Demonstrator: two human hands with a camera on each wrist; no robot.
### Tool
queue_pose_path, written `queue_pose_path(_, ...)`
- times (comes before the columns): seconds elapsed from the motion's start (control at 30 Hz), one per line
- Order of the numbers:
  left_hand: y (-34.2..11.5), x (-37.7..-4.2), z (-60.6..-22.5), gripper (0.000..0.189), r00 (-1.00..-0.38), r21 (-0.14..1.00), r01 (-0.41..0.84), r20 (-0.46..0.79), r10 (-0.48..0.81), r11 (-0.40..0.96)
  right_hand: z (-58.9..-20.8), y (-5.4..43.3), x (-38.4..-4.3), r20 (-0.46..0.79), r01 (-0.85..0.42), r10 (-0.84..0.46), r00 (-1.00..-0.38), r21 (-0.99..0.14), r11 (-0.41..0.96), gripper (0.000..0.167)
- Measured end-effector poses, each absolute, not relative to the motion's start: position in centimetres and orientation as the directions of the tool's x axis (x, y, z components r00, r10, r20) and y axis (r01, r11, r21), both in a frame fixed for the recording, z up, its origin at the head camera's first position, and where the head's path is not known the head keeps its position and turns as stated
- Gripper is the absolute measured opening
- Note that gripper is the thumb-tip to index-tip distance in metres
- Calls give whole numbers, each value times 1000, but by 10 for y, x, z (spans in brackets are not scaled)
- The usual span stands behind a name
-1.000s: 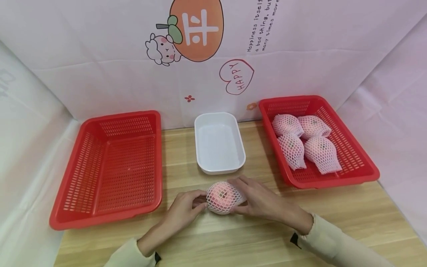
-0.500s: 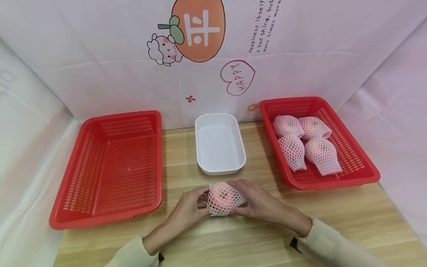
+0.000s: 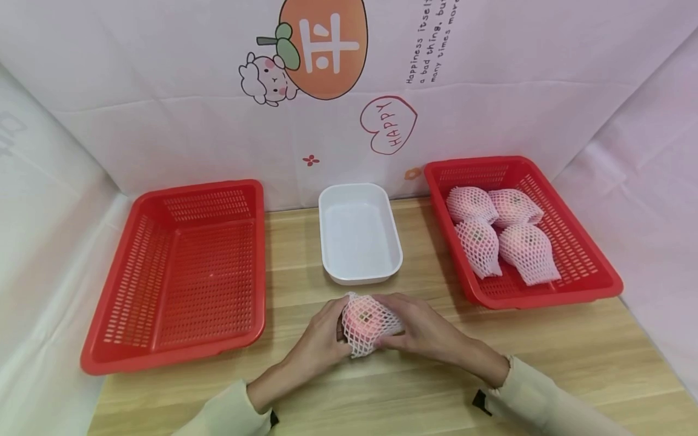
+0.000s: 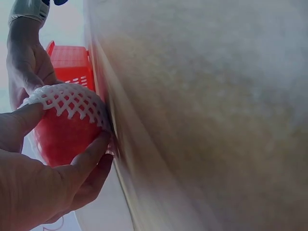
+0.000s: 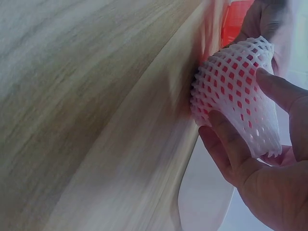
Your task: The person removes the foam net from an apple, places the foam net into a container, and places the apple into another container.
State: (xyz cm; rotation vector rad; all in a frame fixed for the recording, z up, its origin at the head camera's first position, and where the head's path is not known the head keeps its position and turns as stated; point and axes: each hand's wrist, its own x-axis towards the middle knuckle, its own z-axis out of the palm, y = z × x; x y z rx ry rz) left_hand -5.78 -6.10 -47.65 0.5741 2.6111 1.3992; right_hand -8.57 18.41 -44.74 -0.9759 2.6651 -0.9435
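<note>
Round red fruit (image 3: 362,321) in white foam net (image 5: 236,86), between both hands, just in front of tray (image 3: 360,239). Bare skin shows past net's edge in left wrist view. Left hand (image 3: 322,333) pinches net's edge, thumb and fingers curled; right hand (image 3: 425,324) curled round netted fruit. Underside hidden; contact with table (image 3: 305,399) hard to tell. Sleeves (image 3: 545,399) cut off at bottom. Right red basket (image 3: 545,300): four netted fruits (image 3: 528,248). Left red basket (image 3: 209,290): perforated floor showing.
</note>
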Motion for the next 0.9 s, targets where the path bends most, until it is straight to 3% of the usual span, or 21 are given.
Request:
queue_pose_path(0.33,-63,-54,-467,92,-916,823,254,36,399,508,-447,179,-84,109,-549,-633,-766,-624,556,71)
queue_pose_path(0.63,-65,-56,-460,90,-913,833,295,101,396,467,-442,176,-83,172,-552,-617,-768,-665,502,63)
queue_pose_path(0.9,-69,-55,-456,91,-920,852,267,85,383,451,-442,176,-83,216,-563,-604,-767,-678,473,60)
